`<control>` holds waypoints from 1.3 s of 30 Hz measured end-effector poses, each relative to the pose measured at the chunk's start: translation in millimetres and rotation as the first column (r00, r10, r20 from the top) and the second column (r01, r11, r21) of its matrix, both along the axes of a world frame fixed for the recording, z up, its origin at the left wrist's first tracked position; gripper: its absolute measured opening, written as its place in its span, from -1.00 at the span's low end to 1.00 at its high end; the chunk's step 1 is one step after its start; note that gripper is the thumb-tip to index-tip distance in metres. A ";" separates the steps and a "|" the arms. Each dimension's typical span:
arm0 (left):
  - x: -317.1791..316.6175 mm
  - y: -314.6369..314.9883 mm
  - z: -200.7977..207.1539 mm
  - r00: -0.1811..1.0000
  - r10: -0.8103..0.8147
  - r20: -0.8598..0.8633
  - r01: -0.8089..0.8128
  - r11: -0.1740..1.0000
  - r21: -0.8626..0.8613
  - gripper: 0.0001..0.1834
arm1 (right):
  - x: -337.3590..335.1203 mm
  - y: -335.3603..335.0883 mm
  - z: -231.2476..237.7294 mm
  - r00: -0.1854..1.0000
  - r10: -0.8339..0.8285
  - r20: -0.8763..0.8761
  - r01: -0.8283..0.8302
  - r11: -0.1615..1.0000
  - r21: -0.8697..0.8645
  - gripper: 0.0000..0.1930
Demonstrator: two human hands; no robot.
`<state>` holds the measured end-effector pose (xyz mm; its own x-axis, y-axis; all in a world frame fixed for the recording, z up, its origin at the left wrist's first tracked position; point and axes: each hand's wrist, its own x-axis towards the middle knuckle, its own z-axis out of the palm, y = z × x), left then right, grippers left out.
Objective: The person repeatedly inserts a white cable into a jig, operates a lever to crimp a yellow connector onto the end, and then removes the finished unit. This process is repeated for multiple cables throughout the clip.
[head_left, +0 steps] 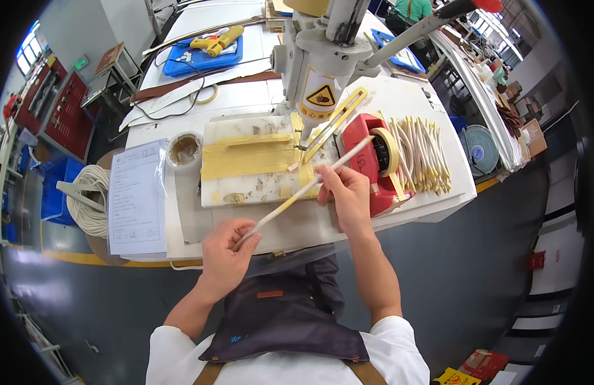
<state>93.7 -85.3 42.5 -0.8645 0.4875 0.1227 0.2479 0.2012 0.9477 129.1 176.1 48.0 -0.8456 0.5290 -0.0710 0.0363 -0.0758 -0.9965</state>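
Observation:
A thin white cord [302,190] with a yellow tape band runs slantwise between my hands, its far end rising toward the right. My left hand [226,251] is closed round the lower end, in front of the table edge. Farther up, my right hand [348,194] pinches the cord between thumb and fingers. Just beyond it is a white work board [220,191] partly covered with yellow tape, under a grey hand press [297,80]. Close to my right hand stands a red tape dispenser [356,136] with a roll of yellow tape [388,151].
Several cut cords [422,157] with yellow ends lie in a row at the right. A printed sheet [137,199] and a brown tape roll [184,150] are at the left, near a coil of white cord [91,202]. Behind, a blue tray [200,54] holds a yellow tool.

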 end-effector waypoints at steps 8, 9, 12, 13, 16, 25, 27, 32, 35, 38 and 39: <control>-45.4 36.4 -12.9 0.810 0.021 -0.586 -0.149 0.974 -0.170 -0.84 | -52.5 21.5 -8.5 0.980 -0.153 0.129 0.097 0.926 0.364 -0.74; -50.3 40.7 -16.2 0.793 0.016 -0.609 -0.152 0.973 -0.172 -0.84 | -57.0 25.0 -10.9 0.976 -0.172 0.137 0.105 0.910 0.400 -0.74; -60.6 48.8 -23.5 0.754 -0.001 -0.656 -0.158 0.970 -0.184 -0.84 | -69.9 30.9 -15.8 0.963 -0.217 0.159 0.102 0.841 0.532 -0.73; -62.6 49.9 -24.9 0.751 -0.008 -0.660 -0.160 0.968 -0.193 -0.84 | -72.3 27.7 -10.4 0.960 -0.222 0.169 0.082 0.803 0.590 -0.72; -65.6 51.4 -23.3 0.743 -0.035 -0.668 -0.160 0.960 -0.229 -0.83 | -79.7 28.1 -20.2 0.962 -0.251 0.111 0.070 0.616 0.785 -0.70; -70.6 52.0 -25.2 0.733 -0.113 -0.671 -0.132 0.944 -0.302 -0.80 | -84.4 29.3 -27.9 0.961 -0.250 0.120 0.036 0.541 0.840 -0.65; -74.3 54.9 -26.3 0.730 -0.122 -0.672 -0.112 0.949 -0.294 -0.80 | -84.8 30.3 -29.2 0.961 -0.250 0.117 0.043 0.554 0.831 -0.63; -83.3 64.2 -28.7 0.766 -0.140 -0.627 -0.038 0.964 -0.262 -0.82 | -86.0 32.2 -24.4 0.952 -0.247 0.182 -0.006 0.579 0.816 -0.56; -85.1 70.2 -29.2 0.774 -0.134 -0.619 -0.037 0.966 -0.255 -0.83 | -87.2 34.1 -29.5 0.957 -0.268 0.115 0.058 0.562 0.825 -0.69; -87.3 74.2 -30.5 0.772 -0.131 -0.622 -0.037 0.967 -0.251 -0.83 | -87.7 32.3 -28.9 0.958 -0.269 0.098 0.078 0.575 0.815 -0.69; -87.4 76.5 -29.7 0.773 -0.130 -0.621 -0.037 0.968 -0.249 -0.83 | -87.6 33.2 -29.1 0.958 -0.269 0.101 0.075 0.573 0.816 -0.68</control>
